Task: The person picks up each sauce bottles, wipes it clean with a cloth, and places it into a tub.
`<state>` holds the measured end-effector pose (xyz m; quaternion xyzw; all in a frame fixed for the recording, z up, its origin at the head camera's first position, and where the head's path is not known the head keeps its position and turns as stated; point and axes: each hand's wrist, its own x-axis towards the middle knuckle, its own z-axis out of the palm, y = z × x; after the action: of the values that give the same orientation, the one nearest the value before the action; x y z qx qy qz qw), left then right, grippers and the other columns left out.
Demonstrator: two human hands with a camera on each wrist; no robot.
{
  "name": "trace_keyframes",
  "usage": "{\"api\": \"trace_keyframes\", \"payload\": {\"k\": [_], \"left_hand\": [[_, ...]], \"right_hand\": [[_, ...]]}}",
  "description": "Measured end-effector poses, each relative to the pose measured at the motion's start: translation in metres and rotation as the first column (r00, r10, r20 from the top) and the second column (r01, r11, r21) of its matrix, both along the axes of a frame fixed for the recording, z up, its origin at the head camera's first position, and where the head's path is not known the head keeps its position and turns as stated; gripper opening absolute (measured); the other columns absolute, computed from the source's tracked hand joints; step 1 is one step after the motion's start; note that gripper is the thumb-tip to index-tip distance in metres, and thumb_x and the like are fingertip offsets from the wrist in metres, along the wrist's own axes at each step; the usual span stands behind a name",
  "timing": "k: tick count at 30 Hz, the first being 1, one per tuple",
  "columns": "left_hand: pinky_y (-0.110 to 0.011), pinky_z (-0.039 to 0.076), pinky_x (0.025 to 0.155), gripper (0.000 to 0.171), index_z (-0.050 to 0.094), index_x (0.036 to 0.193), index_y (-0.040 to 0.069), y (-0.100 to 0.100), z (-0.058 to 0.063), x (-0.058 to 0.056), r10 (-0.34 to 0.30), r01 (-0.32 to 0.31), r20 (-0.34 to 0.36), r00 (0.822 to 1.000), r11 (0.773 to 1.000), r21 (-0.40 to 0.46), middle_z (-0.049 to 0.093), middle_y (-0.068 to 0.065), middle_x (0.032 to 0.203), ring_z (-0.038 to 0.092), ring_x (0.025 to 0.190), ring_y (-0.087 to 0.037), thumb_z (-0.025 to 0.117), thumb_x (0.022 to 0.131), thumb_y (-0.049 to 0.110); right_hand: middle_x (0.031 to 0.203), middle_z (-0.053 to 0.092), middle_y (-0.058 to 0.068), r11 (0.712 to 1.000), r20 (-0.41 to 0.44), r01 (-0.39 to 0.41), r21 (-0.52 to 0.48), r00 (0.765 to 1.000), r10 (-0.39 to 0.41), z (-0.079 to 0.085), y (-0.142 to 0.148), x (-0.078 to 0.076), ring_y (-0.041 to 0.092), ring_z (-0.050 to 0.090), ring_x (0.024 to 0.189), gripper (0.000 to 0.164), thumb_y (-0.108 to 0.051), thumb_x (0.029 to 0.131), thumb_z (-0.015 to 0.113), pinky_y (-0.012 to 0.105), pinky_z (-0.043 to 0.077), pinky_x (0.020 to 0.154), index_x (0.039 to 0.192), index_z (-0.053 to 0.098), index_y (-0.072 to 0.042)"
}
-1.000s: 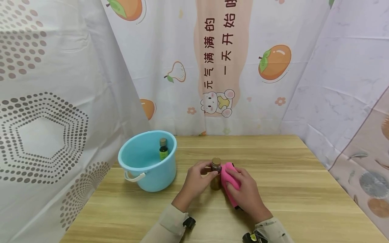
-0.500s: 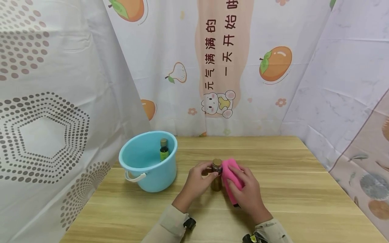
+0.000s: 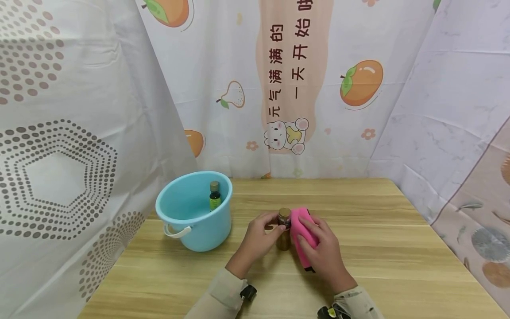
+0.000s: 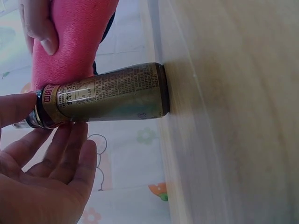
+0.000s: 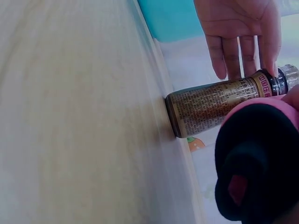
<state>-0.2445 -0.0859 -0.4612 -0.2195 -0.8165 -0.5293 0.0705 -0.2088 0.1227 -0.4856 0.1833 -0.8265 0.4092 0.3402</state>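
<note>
A slim bottle with a gold cap and gold label (image 3: 283, 241) stands upright on the wooden table. My left hand (image 3: 258, 239) pinches its neck between thumb and fingers. Against the bottle's right side lies a pink plush cloth with black edging (image 3: 299, 221), gripped by my right hand (image 3: 327, 252). In the left wrist view, the cloth (image 4: 77, 39) meets the bottle near its neck and shoulder, and printed text covers the label. Folded black edging (image 5: 252, 163) fills the near side of the right wrist view, partly covering the bottle (image 5: 205, 107).
On the left of the table stands a light blue bucket (image 3: 207, 237) with a white handle (image 3: 177, 233). Inside it leans a small dark bottle with a green label (image 3: 214, 200). A patterned curtain (image 3: 318, 164) hangs behind the table (image 3: 398, 248).
The right hand and pink cloth have shifted slightly up and along the bottle's side. The left hand keeps its hold on the neck, and the bottle stays in place.
</note>
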Motion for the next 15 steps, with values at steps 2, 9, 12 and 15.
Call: {"api": "trace_keyframes", "payload": {"k": [2, 9, 12, 15], "left_hand": [[-0.042, 0.057, 0.097, 0.039, 0.066, 0.138, 0.021, 0.0002, 0.0004, 0.0003, 0.01, -0.01, 0.01, 1.0, 1.0, -0.004, 0.066, 0.005, 0.129, 0.065, 0.115, -0.013, 0.069, 0.101, 0.03], [-0.029, 0.057, 0.092, 0.039, 0.067, 0.137, 0.019, -0.0001, 0.0007, 0.0001, 0.024, -0.024, 0.012, 1.0, 1.0, -0.007, 0.065, 0.004, 0.126, 0.066, 0.111, -0.012, 0.07, 0.1, 0.03], [-0.029, 0.057, 0.093, 0.038, 0.068, 0.136, 0.02, -0.0005, 0.0009, 0.0002, 0.021, -0.021, 0.01, 1.0, 1.0, -0.005, 0.066, 0.004, 0.125, 0.067, 0.111, -0.012, 0.07, 0.1, 0.031], [-0.031, 0.058, 0.094, 0.037, 0.068, 0.135, 0.021, -0.0004, 0.001, 0.0003, 0.019, -0.019, 0.009, 1.0, 1.0, -0.003, 0.066, 0.005, 0.126, 0.067, 0.112, -0.012, 0.07, 0.1, 0.031]], "right_hand": [[0.127, 0.066, 0.009, 1.0, 0.023, 0.001, 0.003, 1.0, -0.001, -0.0011, -0.0001, -0.0004, 0.019, 0.065, 0.101, 0.048, 0.001, 0.081, 0.084, 0.033, 0.062, 0.077, 0.127, 0.074, -0.007], [0.13, 0.063, 0.011, 1.0, 0.167, -0.006, 0.031, 0.986, 0.001, -0.0035, -0.0006, -0.0003, 0.022, 0.065, 0.1, 0.047, -0.002, 0.085, 0.081, 0.029, 0.061, 0.074, 0.131, 0.072, -0.01], [0.129, 0.063, 0.011, 0.999, 0.217, -0.004, 0.049, 0.976, -0.006, -0.0039, -0.0005, 0.0, 0.022, 0.065, 0.101, 0.047, -0.003, 0.086, 0.08, 0.026, 0.06, 0.073, 0.131, 0.072, -0.012], [0.129, 0.063, 0.01, 0.998, 0.277, 0.0, 0.062, 0.961, -0.017, -0.0034, -0.0004, 0.0004, 0.021, 0.064, 0.101, 0.047, -0.005, 0.087, 0.08, 0.024, 0.058, 0.073, 0.132, 0.072, -0.014]]}}
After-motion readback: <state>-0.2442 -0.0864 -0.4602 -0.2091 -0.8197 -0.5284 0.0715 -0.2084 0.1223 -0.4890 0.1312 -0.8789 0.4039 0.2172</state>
